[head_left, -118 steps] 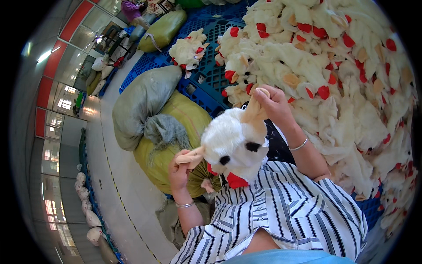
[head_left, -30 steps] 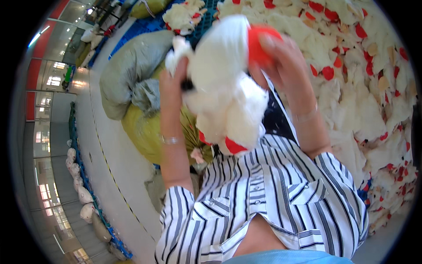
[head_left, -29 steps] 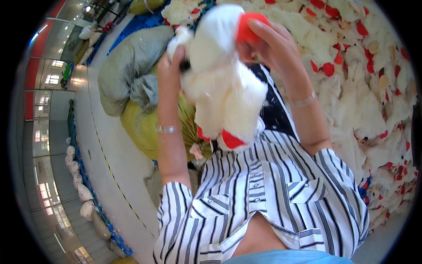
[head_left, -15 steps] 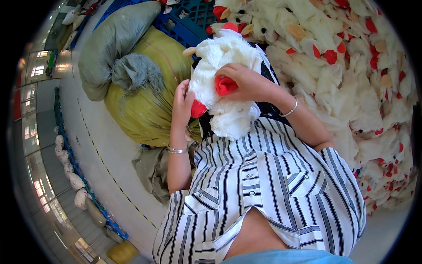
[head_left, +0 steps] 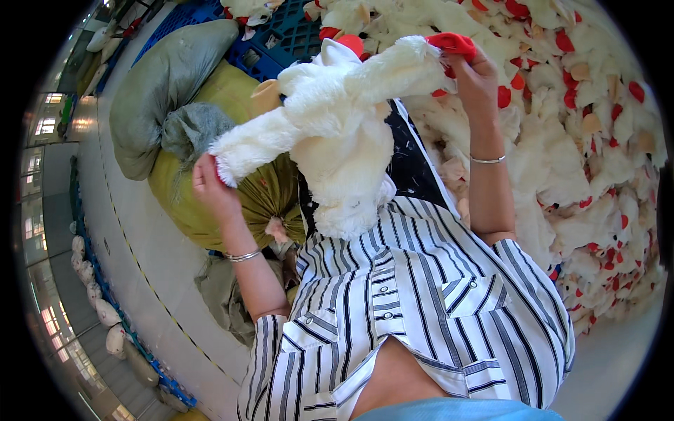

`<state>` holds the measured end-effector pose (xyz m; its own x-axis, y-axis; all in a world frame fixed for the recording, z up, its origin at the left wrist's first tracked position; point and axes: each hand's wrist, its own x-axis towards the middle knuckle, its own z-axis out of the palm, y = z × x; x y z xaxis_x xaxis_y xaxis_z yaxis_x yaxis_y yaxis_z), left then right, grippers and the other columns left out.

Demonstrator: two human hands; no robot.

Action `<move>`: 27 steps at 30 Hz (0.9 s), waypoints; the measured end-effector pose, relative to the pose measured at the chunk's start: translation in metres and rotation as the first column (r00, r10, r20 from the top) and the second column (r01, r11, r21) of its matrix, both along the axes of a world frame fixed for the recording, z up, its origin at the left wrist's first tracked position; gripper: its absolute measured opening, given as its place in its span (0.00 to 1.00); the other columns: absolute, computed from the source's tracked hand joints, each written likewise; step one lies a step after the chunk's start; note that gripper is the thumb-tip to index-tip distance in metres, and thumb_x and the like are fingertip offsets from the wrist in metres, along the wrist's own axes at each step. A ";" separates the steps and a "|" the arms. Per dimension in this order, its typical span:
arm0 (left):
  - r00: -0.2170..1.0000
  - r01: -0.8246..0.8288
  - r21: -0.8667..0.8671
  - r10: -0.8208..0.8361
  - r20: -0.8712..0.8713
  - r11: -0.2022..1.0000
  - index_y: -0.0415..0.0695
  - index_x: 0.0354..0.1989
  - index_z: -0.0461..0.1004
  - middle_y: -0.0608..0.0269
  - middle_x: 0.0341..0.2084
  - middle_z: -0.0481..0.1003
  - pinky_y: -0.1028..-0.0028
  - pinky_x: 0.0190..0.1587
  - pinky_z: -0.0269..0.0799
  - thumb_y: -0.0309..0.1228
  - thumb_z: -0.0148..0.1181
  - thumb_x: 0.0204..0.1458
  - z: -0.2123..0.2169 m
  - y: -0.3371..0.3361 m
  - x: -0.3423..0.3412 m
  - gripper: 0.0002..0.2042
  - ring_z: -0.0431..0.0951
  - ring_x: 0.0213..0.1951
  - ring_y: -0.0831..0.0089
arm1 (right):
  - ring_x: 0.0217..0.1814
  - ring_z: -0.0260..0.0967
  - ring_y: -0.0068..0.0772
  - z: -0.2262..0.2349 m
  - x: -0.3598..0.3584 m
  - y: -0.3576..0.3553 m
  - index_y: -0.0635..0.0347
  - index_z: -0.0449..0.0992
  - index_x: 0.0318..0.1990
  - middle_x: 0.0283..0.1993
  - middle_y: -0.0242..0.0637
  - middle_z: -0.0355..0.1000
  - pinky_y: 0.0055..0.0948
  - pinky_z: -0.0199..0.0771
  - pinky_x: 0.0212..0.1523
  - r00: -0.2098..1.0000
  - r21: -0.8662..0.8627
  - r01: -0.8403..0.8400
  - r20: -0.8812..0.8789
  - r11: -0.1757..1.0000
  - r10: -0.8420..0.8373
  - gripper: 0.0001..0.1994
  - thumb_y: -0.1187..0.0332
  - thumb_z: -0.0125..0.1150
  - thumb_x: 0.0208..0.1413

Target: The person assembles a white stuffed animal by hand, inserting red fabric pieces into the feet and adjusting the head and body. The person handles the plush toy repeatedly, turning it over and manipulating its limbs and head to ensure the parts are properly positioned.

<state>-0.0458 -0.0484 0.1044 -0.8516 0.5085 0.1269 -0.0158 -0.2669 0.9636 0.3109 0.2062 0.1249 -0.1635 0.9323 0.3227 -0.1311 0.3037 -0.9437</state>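
An unstuffed white plush toy skin (head_left: 344,151) lies over my lap, its two limbs stretched apart. My left hand (head_left: 214,188) is closed on the red tip of the left limb. Up at the right, my right hand (head_left: 474,74) pinches the red end (head_left: 453,43) of the other limb. The toy's body hangs slack between them, its lower part resting against my striped shirt. A tan ear-like piece (head_left: 267,97) and a red piece (head_left: 351,45) show at its far end. Under the toy is dark cloth (head_left: 413,161) with white lint.
A large heap of white plush skins (head_left: 562,154) with red and tan parts fills the right side. At the left stand a yellow-green sack (head_left: 179,189) and a grey-green sack (head_left: 168,84). Blue plastic pallets (head_left: 281,38) lie behind. A striped floor line (head_left: 140,256) runs farther left.
Both hands have moved apart, the left one outward and down, the right one up and right. The plush limbs, bunched together before, are now pulled out wide.
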 end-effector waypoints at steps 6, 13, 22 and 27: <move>0.962 0.264 0.053 -0.266 0.056 0.963 0.41 0.38 0.74 0.64 0.35 0.76 0.73 0.45 0.72 0.34 0.57 0.61 0.033 -0.014 -0.018 0.09 0.75 0.39 0.75 | 0.39 0.70 0.14 0.010 0.014 -0.004 0.63 0.76 0.43 0.38 0.27 0.75 0.18 0.72 0.41 0.981 -0.100 -0.175 0.069 0.980 0.182 0.08 0.75 0.59 0.57; 0.846 0.531 -0.094 -0.533 0.005 0.842 0.42 0.42 0.72 0.60 0.43 0.74 0.68 0.51 0.69 0.27 0.53 0.56 0.021 -0.035 -0.032 0.07 0.74 0.47 0.70 | 0.34 0.69 0.14 0.013 0.001 -0.008 0.61 0.76 0.41 0.34 0.28 0.74 0.18 0.70 0.35 0.969 -0.259 -0.246 -0.092 0.934 0.229 0.07 0.71 0.63 0.55; 0.767 0.537 -0.294 -0.603 -0.220 0.791 0.40 0.42 0.74 0.73 0.28 0.72 0.85 0.26 0.61 0.27 0.56 0.60 0.043 0.070 0.099 0.06 0.65 0.24 0.89 | 0.33 0.65 0.16 0.037 -0.074 -0.047 0.64 0.72 0.37 0.30 0.28 0.71 0.21 0.69 0.33 0.900 -0.055 -0.403 0.158 0.914 0.406 0.10 0.75 0.67 0.49; 0.771 0.623 -0.075 -0.627 -0.115 0.779 0.40 0.45 0.73 0.70 0.31 0.74 0.85 0.28 0.66 0.28 0.57 0.60 0.053 0.109 0.136 0.08 0.70 0.28 0.88 | 0.35 0.67 0.19 0.049 -0.068 -0.068 0.64 0.70 0.43 0.34 0.31 0.72 0.23 0.70 0.35 0.839 0.115 -0.499 0.314 0.859 0.445 0.14 0.71 0.65 0.50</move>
